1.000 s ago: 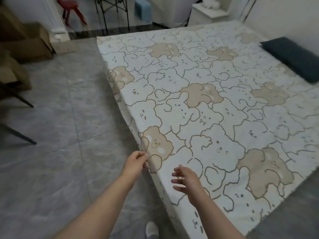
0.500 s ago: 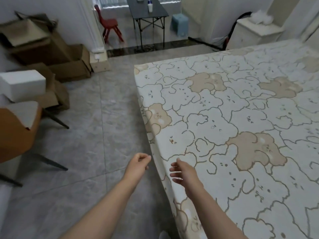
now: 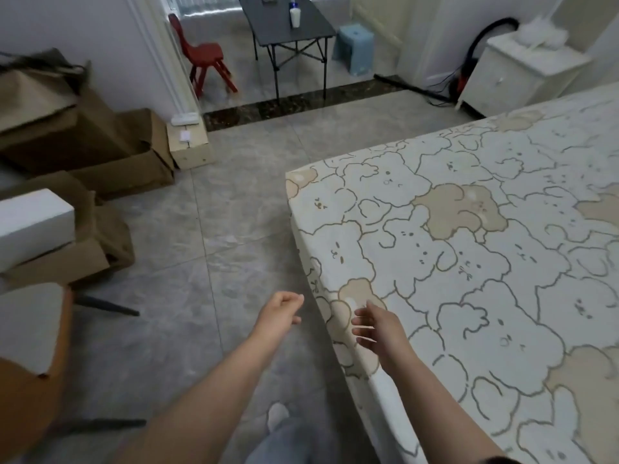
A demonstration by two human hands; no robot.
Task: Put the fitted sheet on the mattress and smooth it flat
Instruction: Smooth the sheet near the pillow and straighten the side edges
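The fitted sheet, cream with a bear print, lies spread over the mattress; its top looks flat, and its near corner is pulled down over the mattress edge. Lower along that edge a bare white strip of mattress shows below the sheet's hem. The left hand hovers over the grey floor just beside the mattress edge, fingers loosely curled and holding nothing. The right hand hangs over the mattress edge with fingers spread and relaxed, gripping nothing; whether it touches the sheet I cannot tell. Well beyond the mattress's corner stand cardboard boxes.
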